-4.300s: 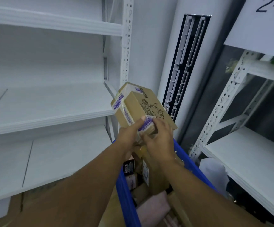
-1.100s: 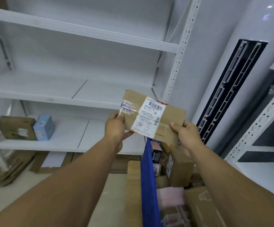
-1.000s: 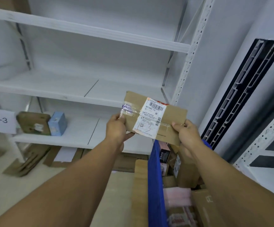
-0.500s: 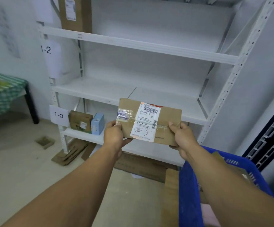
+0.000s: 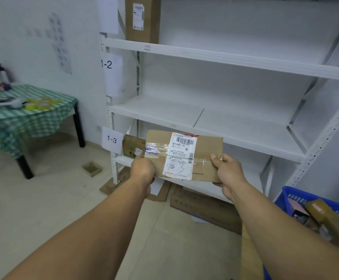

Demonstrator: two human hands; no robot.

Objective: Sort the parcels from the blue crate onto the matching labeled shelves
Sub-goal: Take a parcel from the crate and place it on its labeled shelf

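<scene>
A flat brown cardboard parcel (image 5: 205, 152) with a white shipping label and a handwritten "3" is held up in front of the white shelf unit (image 5: 205, 118). My left hand (image 5: 142, 168) grips its left edge and my right hand (image 5: 226, 170) grips its right edge. Paper signs reading "1-2" (image 5: 112, 71) and "1-3" (image 5: 112, 140) hang on the left post. The blue crate (image 5: 286, 196) with several parcels inside sits at the lower right. A brown parcel (image 5: 133, 145) lies on the 1-3 shelf, partly hidden behind the held parcel.
A tall brown box (image 5: 142, 19) stands on the top shelf. A table with a green checked cloth (image 5: 23, 116) stands at the left. Flattened cardboard (image 5: 203, 209) lies on the floor under the shelves, and a small scrap (image 5: 92, 168) lies near the post.
The view has swung left from the crate toward the shelf unit's left end. The parcel stays held in both hands; the 1-2 and 1-3 signs and the table have come into view.
</scene>
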